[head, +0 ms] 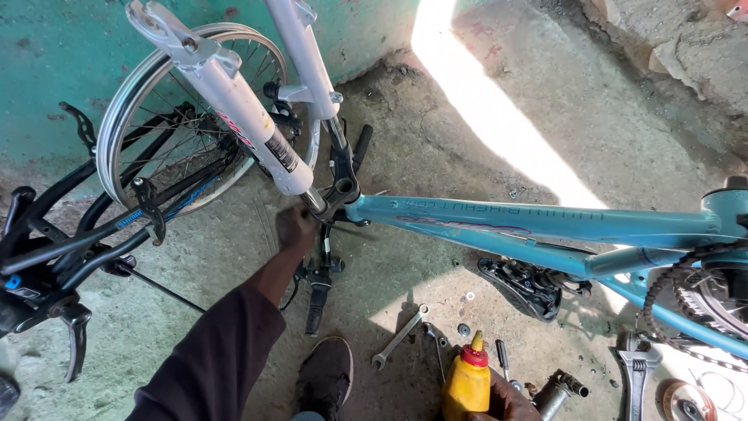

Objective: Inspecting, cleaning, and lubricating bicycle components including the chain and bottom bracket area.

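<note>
**Oil may spill, fork may slip**

Our right hand [502, 401] grips the yellow oil bottle [467, 386] low, above the floor [436, 156]; tipped carelessly, it may drip on the wrench [397, 339]. Further away, our left hand [296, 230] touches the fork [265, 117] near the blue frame [538, 222]; whether its fingers are closed we cannot tell. Oily fingers could slide there.

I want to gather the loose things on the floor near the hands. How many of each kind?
Spanners: 2, a slim one and an adjustable one
Squeeze bottle, yellow with red cap, in the right hand: 1
Screwdriver: 1
Total: 4
</note>
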